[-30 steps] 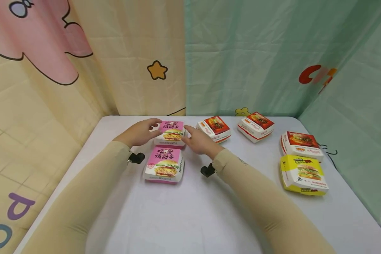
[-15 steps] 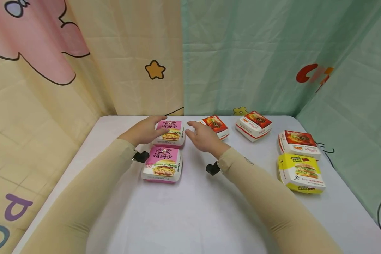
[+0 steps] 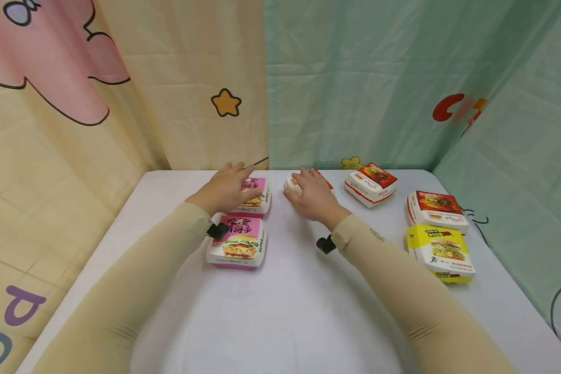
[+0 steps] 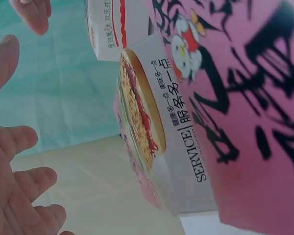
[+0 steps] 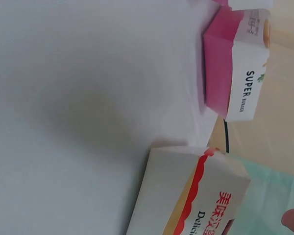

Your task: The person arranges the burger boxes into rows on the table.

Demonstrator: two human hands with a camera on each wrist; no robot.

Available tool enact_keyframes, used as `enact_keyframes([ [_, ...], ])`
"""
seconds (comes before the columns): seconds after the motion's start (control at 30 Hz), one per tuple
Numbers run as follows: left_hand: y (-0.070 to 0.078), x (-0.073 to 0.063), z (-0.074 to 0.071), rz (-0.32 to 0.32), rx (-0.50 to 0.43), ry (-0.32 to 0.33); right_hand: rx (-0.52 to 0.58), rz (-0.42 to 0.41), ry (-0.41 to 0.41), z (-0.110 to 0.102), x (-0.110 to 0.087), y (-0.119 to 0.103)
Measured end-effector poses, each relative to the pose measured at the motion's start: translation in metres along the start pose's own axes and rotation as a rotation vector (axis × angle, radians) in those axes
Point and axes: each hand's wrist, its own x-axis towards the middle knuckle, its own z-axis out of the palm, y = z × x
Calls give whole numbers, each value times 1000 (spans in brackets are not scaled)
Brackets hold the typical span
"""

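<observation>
Two pink-and-white burger boxes sit one behind the other on the table. My left hand (image 3: pixel 225 190) is spread over the rear pink box (image 3: pixel 257 206), covering part of its lid. Its straight fingers (image 4: pixel 30 182) are apart from the boxes in the left wrist view. The front pink box (image 3: pixel 237 248) lies below my left wrist. Off to the right, my right hand (image 3: pixel 314 196) hangs with fingers extended before a red-and-white burger box (image 3: pixel 292 185), hiding most of it. In the right wrist view, that red-and-white box (image 5: pixel 213 196) is apart from the visible fingertips.
Farther right stands another red-and-white burger box (image 3: pixel 371 186). Near the right edge, a third red-and-white box (image 3: pixel 437 210) touches a yellow-and-white one (image 3: pixel 441 254). Printed curtains (image 3: pixel 336 93) rise behind the white table (image 3: pixel 280 311).
Both hands have drawn away from the sides of the rear pink box; the right moved rightward to the red-and-white box, the left rose over the pink lid. The boxes appear unmoved.
</observation>
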Motion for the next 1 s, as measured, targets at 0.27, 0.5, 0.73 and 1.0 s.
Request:
enact_keyframes([
  [0.27,23,8,-1,43,56,-10,-29,36,1,-2,-1,20],
  [0.5,40,18,4,77,120,-25,-82,100,-44,-6,-2,33],
  [0.73,55,27,9,81,119,-46,-81,130,-51,-9,-5,41],
  [1.0,68,38,20,78,92,-90,-101,145,-62,-10,-8,50],
])
